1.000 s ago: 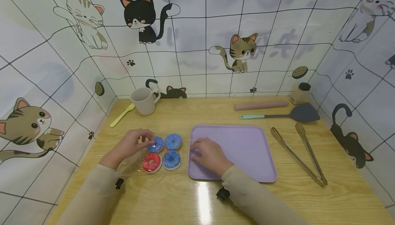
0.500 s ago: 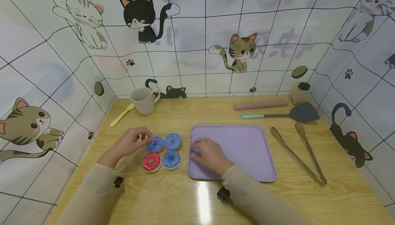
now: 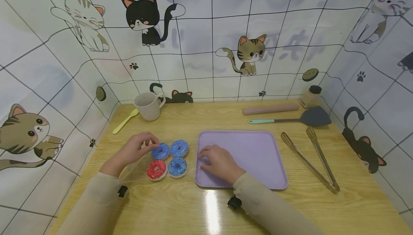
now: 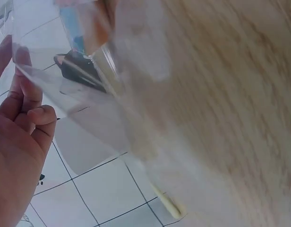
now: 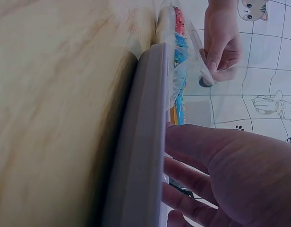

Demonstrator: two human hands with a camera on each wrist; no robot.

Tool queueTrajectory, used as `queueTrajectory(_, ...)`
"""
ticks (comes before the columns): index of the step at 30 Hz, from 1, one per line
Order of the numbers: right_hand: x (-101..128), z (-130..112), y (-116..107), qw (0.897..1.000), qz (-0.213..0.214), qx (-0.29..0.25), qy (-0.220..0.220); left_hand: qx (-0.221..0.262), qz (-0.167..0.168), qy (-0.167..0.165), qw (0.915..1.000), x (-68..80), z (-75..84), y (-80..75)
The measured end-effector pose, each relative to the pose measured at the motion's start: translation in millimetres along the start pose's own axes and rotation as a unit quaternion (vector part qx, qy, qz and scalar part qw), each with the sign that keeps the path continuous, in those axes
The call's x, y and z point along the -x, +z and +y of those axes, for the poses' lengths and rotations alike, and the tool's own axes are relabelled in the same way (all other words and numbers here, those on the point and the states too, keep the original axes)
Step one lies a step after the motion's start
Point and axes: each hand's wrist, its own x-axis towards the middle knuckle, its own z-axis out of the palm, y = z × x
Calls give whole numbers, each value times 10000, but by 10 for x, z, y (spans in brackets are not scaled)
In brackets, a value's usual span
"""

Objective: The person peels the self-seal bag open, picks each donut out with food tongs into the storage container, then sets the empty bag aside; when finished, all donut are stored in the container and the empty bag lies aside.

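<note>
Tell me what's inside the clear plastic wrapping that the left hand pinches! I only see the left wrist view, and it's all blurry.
Observer: The clear plastic wrapping holds three blue-iced ring doughnuts and one red-iced ring doughnut.
Operator: Where's the other hand?
Observer: The right hand rests on the left edge of a flat lilac plastic tray.
Operator: Anything else nearby?
Observer: Metal tongs lie right of the tray.

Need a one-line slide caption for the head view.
Left hand pinches clear plastic bag holding four frosted doughnuts; right hand rests on lilac tray.
</note>
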Motion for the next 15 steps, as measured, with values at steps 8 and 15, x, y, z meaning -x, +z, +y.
queueTrajectory(8,18,8,-4,10000,18,29,-27,-253,-67,172,9995,-19,51,9)
queueTrajectory(15,57,26,-31,9998,87,45,-190,-409,178,-9,9990,-7,32,-3)
